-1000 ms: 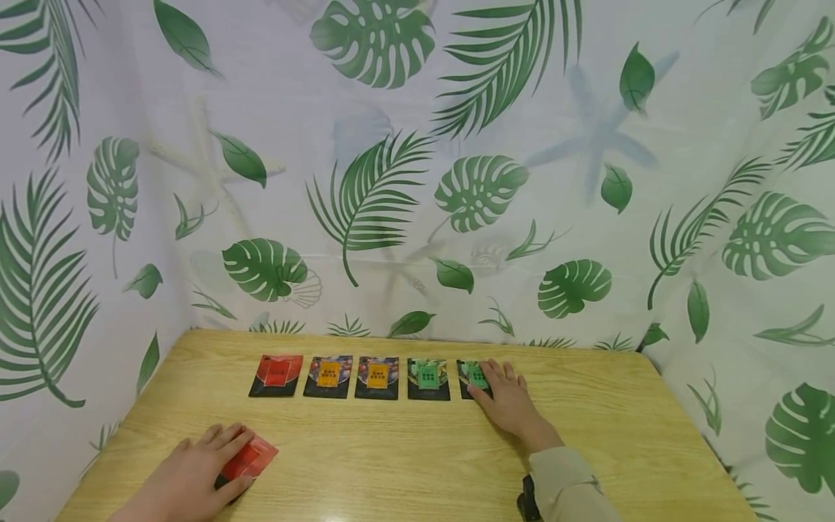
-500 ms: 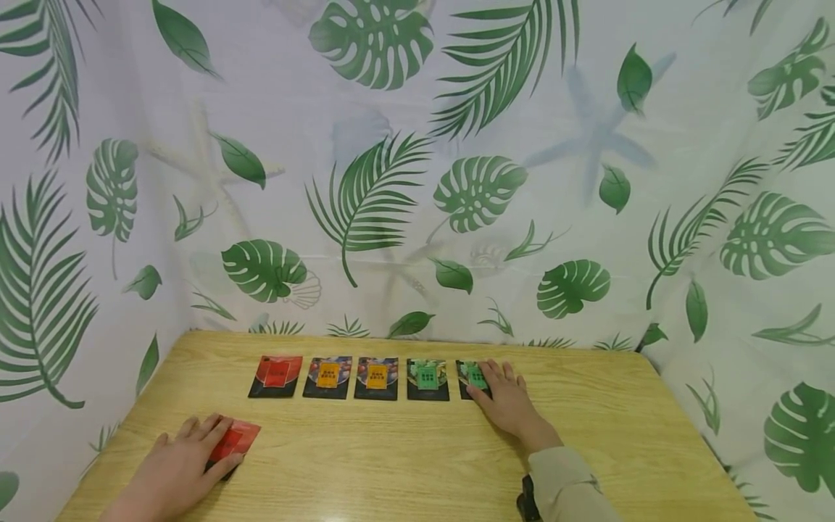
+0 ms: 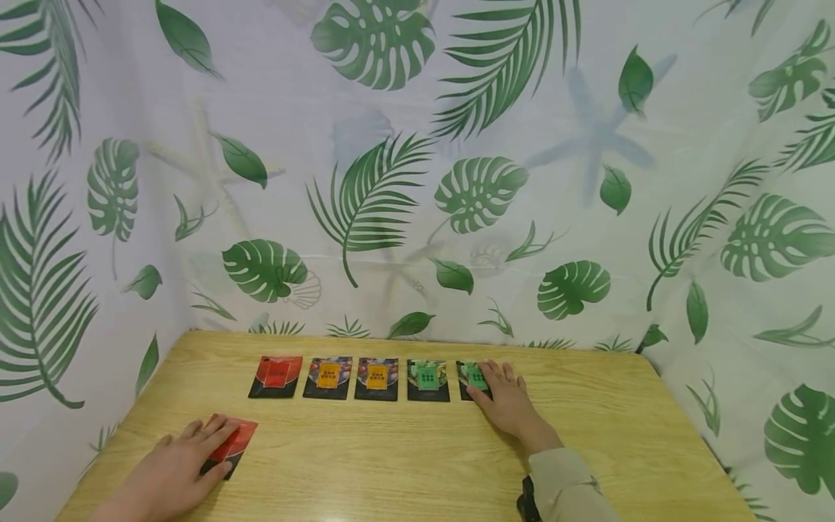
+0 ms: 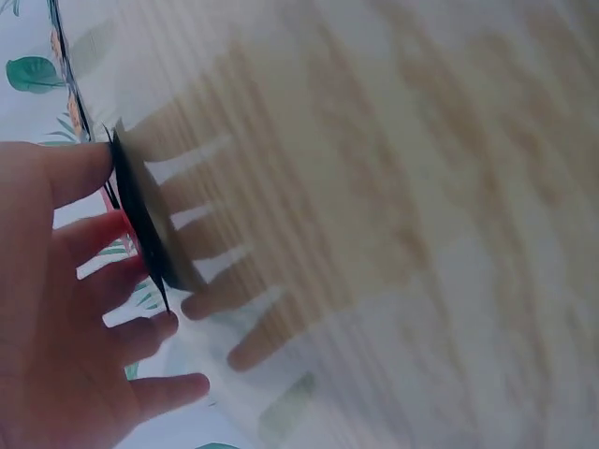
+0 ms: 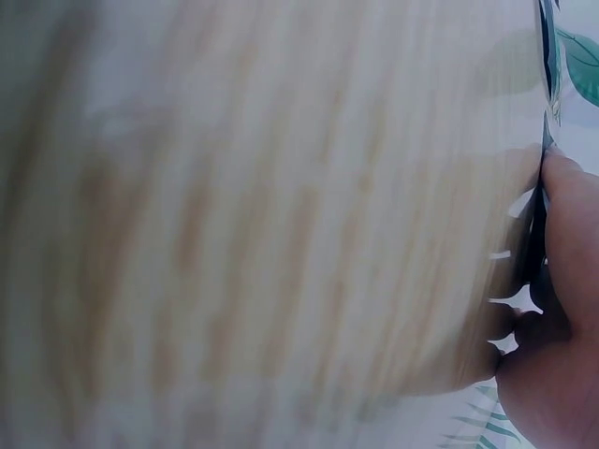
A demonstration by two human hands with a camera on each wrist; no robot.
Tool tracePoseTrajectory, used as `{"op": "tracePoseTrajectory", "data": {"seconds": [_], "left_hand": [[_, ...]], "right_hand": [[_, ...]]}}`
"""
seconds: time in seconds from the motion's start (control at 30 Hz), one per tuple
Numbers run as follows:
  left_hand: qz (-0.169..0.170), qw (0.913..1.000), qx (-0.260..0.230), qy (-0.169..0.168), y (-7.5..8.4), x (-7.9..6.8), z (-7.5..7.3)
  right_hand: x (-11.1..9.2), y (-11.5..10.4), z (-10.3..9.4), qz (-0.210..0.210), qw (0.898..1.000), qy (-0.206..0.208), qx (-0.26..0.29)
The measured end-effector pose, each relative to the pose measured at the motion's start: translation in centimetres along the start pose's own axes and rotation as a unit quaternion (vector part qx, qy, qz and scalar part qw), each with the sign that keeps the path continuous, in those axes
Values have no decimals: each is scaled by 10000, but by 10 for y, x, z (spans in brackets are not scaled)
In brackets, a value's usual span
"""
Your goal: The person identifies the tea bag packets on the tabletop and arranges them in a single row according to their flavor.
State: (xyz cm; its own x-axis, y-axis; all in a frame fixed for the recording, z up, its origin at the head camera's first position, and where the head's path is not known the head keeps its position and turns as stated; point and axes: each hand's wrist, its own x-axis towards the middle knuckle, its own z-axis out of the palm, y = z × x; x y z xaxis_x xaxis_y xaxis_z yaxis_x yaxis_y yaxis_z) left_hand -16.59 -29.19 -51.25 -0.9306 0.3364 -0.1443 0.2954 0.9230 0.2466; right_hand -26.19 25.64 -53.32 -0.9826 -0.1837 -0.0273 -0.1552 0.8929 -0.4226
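My left hand lies over a red and black flat packet at the table's left front. In the left wrist view its fingers are spread nearly straight across the packet's dark edge. My right hand rests on the green-labelled packet at the right end of a row, covering its right part. To the left in that row are another green-labelled packet, two orange-labelled packets and a red packet.
The wooden table ends at the back against a white curtain printed with green leaves. The curtain also encloses both sides. A black object shows beside the right sleeve.
My left hand has slid the loose red packet leftward and a little away from me, then turned it slightly. My right hand stays on the green-labelled packet.
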Motion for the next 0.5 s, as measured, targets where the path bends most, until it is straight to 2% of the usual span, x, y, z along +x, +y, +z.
{"op": "tracePoseTrajectory", "data": {"seconds": [0.27, 0.5], "left_hand": [[-395, 9992, -50, -27, -2, 6, -2], [-388, 9989, 225, 117, -4, 11, -3]], "right_hand": [[0, 3, 2, 19, 10000, 26, -4], [1, 1, 0, -11, 10000, 24, 0]]}}
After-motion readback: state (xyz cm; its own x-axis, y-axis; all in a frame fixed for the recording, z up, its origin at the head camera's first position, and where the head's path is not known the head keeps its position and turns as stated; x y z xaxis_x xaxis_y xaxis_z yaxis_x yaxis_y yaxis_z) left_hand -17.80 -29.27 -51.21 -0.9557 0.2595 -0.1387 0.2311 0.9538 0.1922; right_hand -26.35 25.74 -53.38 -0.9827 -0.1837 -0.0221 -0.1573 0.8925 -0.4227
